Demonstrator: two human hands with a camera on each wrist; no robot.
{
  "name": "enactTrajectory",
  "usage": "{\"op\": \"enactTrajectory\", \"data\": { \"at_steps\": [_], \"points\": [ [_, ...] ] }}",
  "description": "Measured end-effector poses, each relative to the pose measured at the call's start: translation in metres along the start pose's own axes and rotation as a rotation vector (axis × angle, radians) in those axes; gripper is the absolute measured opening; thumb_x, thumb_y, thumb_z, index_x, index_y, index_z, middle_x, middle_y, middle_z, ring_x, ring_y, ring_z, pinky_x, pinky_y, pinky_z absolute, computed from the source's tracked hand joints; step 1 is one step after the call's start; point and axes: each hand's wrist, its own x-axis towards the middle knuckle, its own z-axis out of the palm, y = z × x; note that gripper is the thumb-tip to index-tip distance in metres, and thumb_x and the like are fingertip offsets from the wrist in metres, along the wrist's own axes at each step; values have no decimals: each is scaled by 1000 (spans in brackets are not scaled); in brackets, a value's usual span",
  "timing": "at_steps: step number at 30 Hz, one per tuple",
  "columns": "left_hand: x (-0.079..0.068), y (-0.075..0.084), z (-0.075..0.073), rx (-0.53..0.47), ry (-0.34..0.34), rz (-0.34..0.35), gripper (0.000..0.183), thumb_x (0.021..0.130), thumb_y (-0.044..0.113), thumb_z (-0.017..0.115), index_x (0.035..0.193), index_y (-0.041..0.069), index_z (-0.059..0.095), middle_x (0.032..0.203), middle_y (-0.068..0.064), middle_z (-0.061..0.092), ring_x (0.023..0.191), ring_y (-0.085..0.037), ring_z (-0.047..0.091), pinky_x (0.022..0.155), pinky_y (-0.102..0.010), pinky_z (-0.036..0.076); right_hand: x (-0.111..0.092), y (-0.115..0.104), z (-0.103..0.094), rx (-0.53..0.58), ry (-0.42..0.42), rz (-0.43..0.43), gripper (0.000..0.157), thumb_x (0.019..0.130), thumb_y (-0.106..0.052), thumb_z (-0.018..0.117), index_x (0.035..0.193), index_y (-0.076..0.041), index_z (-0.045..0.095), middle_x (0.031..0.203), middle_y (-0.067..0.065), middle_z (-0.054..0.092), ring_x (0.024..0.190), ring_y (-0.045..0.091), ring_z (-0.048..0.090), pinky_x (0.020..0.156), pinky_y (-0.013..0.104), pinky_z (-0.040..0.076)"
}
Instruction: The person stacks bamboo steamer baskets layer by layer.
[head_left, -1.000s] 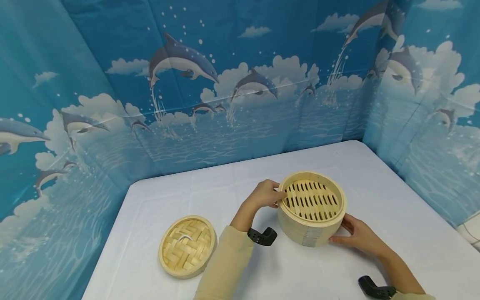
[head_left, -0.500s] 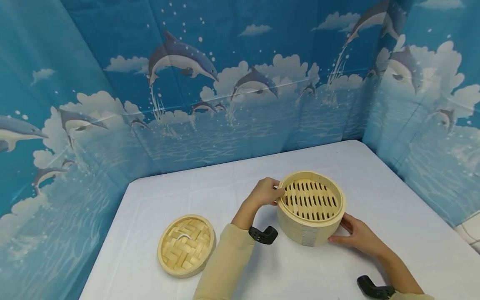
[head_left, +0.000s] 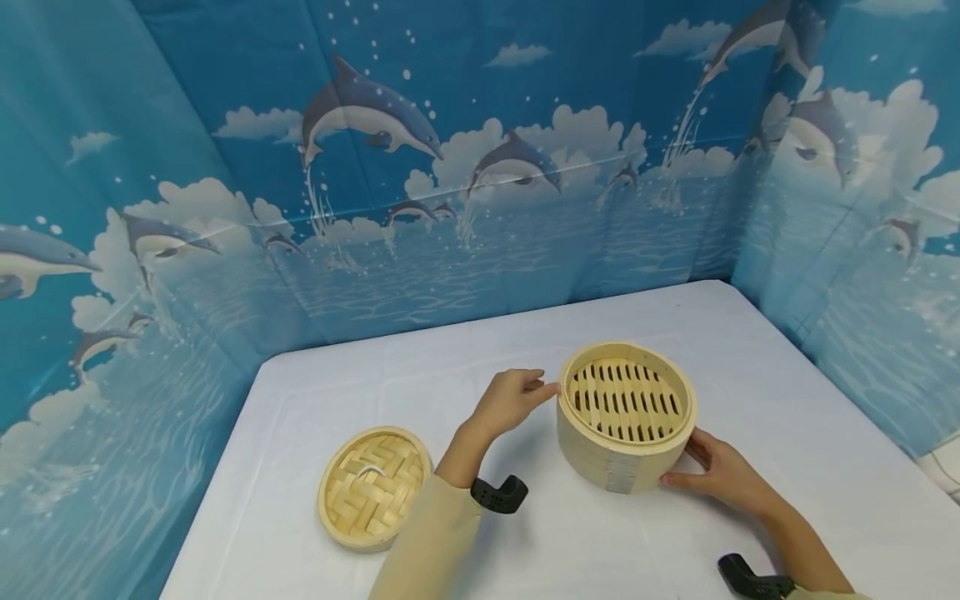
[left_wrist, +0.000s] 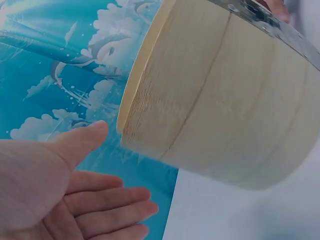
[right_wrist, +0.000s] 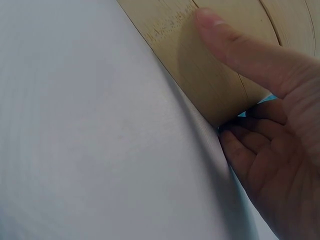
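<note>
A round bamboo steamer basket [head_left: 600, 454] with a slatted inside stands on the white table, right of centre in the head view. My left hand [head_left: 504, 406] is just left of its rim, fingers extended. In the left wrist view a gap separates that hand [left_wrist: 95, 200] from the basket wall [left_wrist: 225, 100]. On the basket's lower right side my right hand [head_left: 718, 477] grips the wall. The right wrist view has its thumb [right_wrist: 240, 52] on the wall and its fingers curled at the far side, their tips partly hidden. The woven bamboo lid [head_left: 372, 487] lies left of my left forearm.
The white-covered table [head_left: 450, 354] runs back to a blue dolphin-print curtain [head_left: 450, 275], which also hangs along both sides. Black wrist cameras [head_left: 501, 495] are strapped to both wrists.
My left hand has let go of the basket's rim and drawn slightly left, its fingers straightening. The right hand keeps its place on the basket, which stays put.
</note>
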Motion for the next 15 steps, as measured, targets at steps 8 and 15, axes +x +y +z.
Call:
{"op": "enactTrajectory", "data": {
  "at_steps": [8, 15],
  "points": [
    [-34, -30, -14, 20, -20, 106, 46, 83, 42, 47, 119, 13, 49, 114, 3, 51, 100, -6, 49, 78, -23, 42, 0, -2, 0, 13, -7, -3, 88, 65, -24, 72, 133, -2, 21, 132, 19, 24, 115, 37, 26, 82, 2, 24],
    [-59, -48, -30, 82, 31, 163, 38, 83, 36, 50, 117, 20, 51, 111, 9, 53, 104, -5, 44, 83, -29, 40, -1, -4, 0, 13, -21, 15, 87, 66, -25, 71, 134, -5, 20, 132, 17, 25, 116, 37, 26, 83, 3, 25]
  ]
}}
